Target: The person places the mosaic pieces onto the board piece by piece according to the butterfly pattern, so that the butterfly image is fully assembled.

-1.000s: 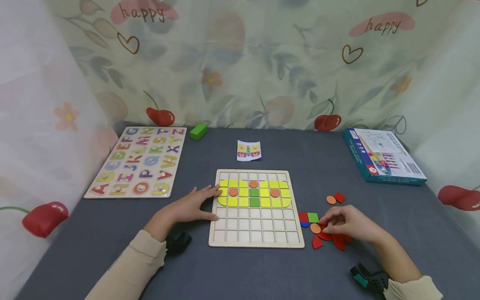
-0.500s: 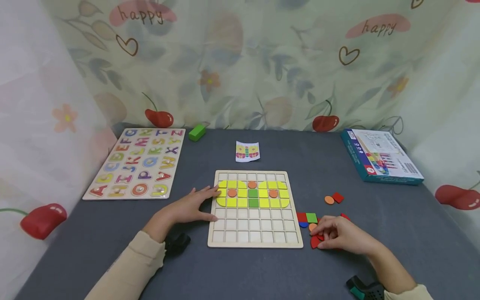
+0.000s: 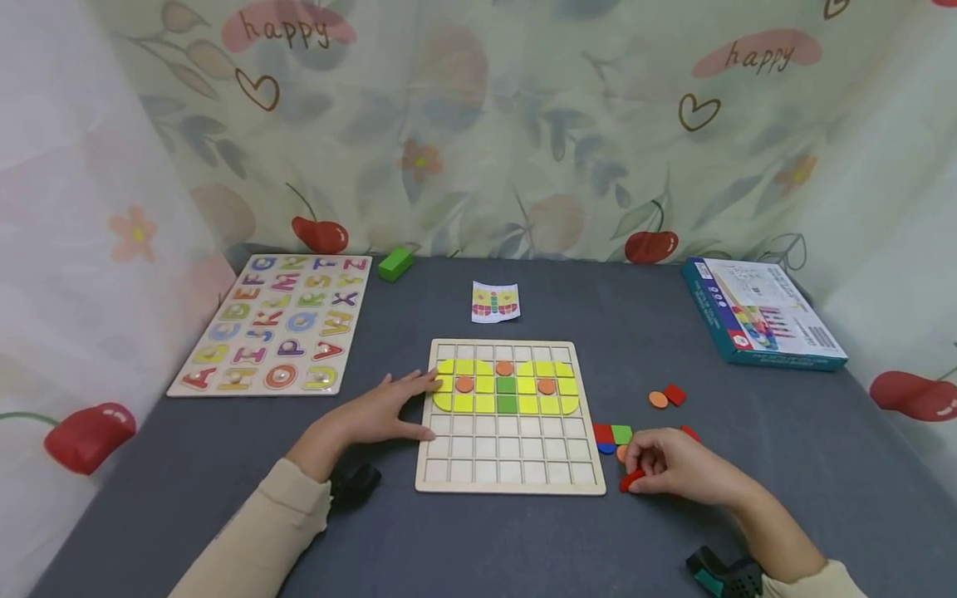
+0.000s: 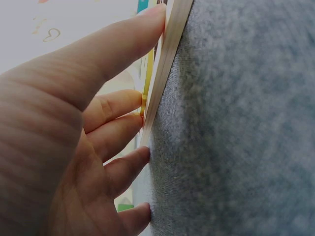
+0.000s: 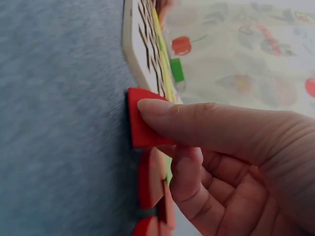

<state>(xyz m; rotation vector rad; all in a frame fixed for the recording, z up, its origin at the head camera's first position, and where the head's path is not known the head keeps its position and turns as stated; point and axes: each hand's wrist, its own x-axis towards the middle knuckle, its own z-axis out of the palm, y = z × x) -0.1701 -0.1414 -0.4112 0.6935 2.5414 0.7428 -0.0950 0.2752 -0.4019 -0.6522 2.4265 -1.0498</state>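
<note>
A wooden grid board (image 3: 510,472) lies flat on the table, with yellow, green and orange tiles filling cells in its upper rows. My left hand (image 3: 381,411) rests at its left edge, thumb and fingertips touching the rim and the fingers spread. In the left wrist view the thumb (image 4: 115,51) presses the board's side. Right of the board, my right hand (image 3: 684,467) pinches a red quarter-circle tile (image 5: 140,129) between thumb and finger, tilted up on edge. Loose red tiles (image 5: 150,179) lie under and beside this hand, partly hidden by it.
A small butterfly pattern card (image 3: 495,302) lies behind the board. An alphabet puzzle (image 3: 277,324) is at left, beside a green block (image 3: 395,264). A boxed set (image 3: 766,311) stands back right. Red (image 3: 675,394) and orange (image 3: 658,400) tiles lie beyond the right hand.
My right hand has shifted left and nearer across the loose tiles and has lifted a red tile's edge between thumb and finger. The left hand has stayed at the board.
</note>
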